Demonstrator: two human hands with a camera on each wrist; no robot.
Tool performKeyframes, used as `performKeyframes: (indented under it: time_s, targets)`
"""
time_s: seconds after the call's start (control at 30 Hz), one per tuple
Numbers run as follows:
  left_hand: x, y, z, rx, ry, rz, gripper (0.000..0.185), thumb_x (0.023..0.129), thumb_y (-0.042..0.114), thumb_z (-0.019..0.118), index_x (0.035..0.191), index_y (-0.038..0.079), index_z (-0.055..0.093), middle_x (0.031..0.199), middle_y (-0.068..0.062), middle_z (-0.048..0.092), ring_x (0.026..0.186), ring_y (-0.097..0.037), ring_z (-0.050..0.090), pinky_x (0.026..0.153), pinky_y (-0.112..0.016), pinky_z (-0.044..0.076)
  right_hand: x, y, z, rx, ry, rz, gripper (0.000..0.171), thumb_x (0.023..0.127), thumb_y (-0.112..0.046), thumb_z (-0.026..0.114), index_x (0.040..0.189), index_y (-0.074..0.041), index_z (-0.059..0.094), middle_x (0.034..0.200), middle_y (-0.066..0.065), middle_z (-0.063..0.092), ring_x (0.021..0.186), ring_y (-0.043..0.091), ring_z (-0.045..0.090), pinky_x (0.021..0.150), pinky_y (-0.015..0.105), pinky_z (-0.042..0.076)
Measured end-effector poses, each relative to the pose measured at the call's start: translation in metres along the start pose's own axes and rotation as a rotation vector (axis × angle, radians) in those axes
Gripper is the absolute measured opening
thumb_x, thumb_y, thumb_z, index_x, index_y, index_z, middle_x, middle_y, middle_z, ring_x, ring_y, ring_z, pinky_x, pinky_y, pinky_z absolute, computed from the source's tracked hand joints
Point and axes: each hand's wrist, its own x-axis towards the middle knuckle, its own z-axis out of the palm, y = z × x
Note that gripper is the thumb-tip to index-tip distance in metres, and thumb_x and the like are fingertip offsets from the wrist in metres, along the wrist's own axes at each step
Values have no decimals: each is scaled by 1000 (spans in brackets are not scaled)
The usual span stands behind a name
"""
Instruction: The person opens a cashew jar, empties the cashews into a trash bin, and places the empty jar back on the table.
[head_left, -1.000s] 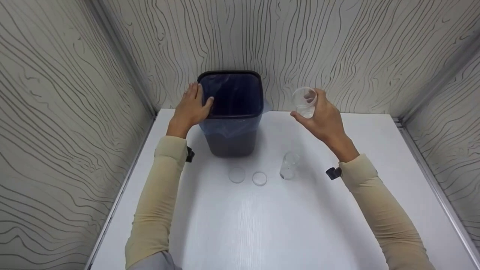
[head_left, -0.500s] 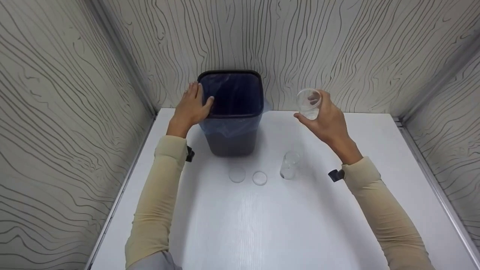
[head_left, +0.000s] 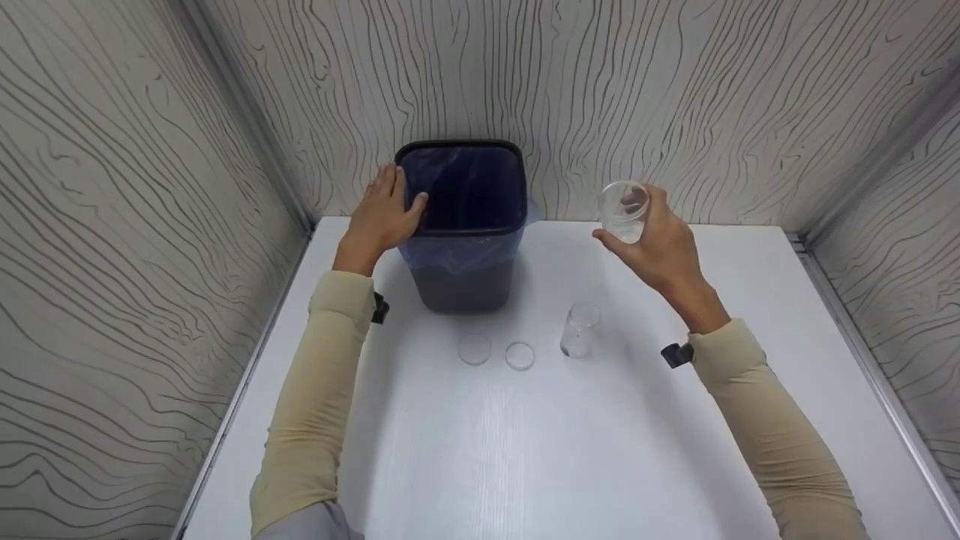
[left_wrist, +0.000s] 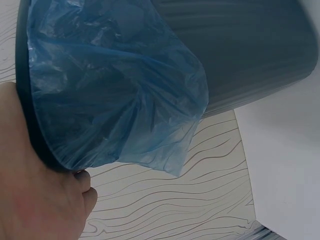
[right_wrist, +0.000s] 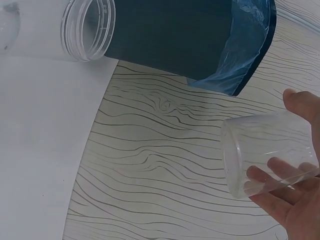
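the right hand gripped a clear round plastic cup, tilted, above the white surface; the left hand clasped the rim of the dark square bin lined with a blue plastic bag; a clear jar stood near two round lids.

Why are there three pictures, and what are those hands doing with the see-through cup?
A person wears three cameras: one on the head, one on each wrist. The head picture looks down at a white table. The left hand holds the rim of a dark bin lined with a blue plastic bag. The right hand holds a clear plastic cup tilted in the air. On the table stand a clear jar and two small clear round lids. The wrist pictures show the bin and cup close up.
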Motion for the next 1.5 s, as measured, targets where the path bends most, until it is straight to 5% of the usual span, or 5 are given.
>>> performKeyframes:
  time_s: [1.5]
  targets:
    - [-1, -1, 0, -26, 11, 19, 80, 115, 53, 26, 170, 0, 2, 180, -17, -6, 168, -33, -6, 138, -48, 1, -26, 18, 5, 65, -19, 136, 87, 91, -42, 86, 152, -2, 39, 137, 24, 67, 119, 50, 68, 97, 66, 57]
